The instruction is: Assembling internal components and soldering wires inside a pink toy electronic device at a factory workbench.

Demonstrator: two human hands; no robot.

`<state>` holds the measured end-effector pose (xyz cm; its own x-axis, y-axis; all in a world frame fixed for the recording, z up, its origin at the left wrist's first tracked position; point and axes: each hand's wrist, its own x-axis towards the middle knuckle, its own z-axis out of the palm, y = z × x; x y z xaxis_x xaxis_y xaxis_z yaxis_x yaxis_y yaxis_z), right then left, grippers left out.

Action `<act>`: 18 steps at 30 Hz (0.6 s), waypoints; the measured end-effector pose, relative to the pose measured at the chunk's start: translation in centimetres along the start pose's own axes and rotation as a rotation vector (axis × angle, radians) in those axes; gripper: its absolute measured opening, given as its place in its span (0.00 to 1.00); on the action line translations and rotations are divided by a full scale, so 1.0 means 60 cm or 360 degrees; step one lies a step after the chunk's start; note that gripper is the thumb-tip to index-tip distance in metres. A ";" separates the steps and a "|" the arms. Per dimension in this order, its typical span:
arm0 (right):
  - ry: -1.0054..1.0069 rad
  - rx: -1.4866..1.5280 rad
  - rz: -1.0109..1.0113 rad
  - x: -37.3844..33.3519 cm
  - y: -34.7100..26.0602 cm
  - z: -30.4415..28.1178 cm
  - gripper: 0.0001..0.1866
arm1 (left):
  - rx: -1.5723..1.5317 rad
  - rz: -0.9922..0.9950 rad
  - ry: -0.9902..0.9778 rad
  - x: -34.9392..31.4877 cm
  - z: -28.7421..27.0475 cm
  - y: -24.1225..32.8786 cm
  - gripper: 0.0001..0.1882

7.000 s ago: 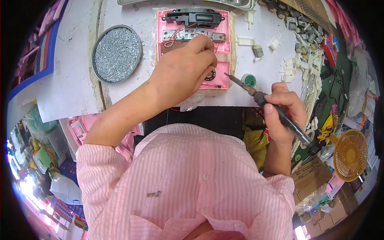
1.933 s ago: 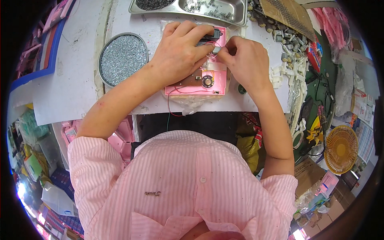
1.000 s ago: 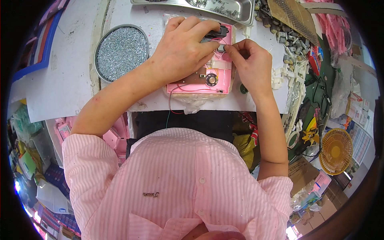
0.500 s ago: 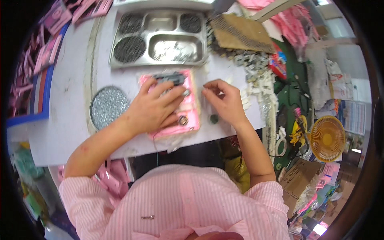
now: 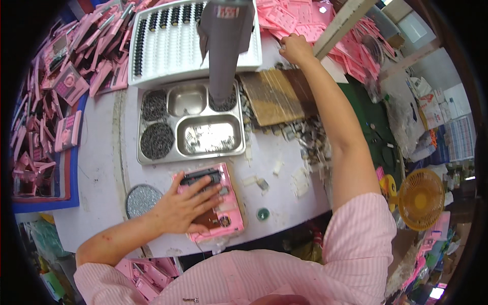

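My left hand (image 5: 189,207) lies with spread fingers over an open pink plastic casing (image 5: 232,202) near the table's front edge. A long black part (image 5: 201,176) sits along the casing's far side, and a small round metal part (image 5: 224,221) near its close right corner; the palm hides some of the inside. My right hand (image 5: 297,50) reaches far to the back right, fingers curled, beside a heap of pink plastic panels (image 5: 300,20). What its fingers hold, if anything, is hidden. A round dish of small silvery pieces (image 5: 143,200) stands left of the casing.
Behind the casing stands a steel compartment tray (image 5: 179,121) with small dark pieces. A grey column (image 5: 227,56) hangs over it, before a white tray (image 5: 175,51) of black parts. Cardboard (image 5: 274,99) and small loose blocks (image 5: 312,145) lie right; pink casings (image 5: 71,84) fill the left.
My right hand has gone from beside the casing to the back right. My left hand remains on the casing. The view has shifted, showing more of the table's far side.
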<state>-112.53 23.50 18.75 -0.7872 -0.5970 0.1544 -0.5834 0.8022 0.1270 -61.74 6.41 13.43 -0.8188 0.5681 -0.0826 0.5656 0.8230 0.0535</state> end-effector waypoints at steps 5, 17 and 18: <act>-0.0175 -0.0057 0.0438 0.148 0.000 0.075 0.22 | -0.0068 -0.0093 0.0004 -0.003 0.001 0.012 0.43; 0.1043 -0.0115 -0.0041 0.144 0.110 0.028 0.17 | -0.0106 -0.0144 0.0188 -0.023 0.017 0.014 0.39; 0.1100 -0.0007 0.0053 0.107 0.106 -0.021 0.18 | -0.0016 -0.0165 0.0191 -0.028 0.013 0.016 0.38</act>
<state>-121.04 24.76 21.80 -0.4961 -0.4424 0.7471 -0.5592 0.8210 0.1149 -59.73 6.25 12.85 -0.8789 0.4759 0.0311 0.4770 0.8768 0.0612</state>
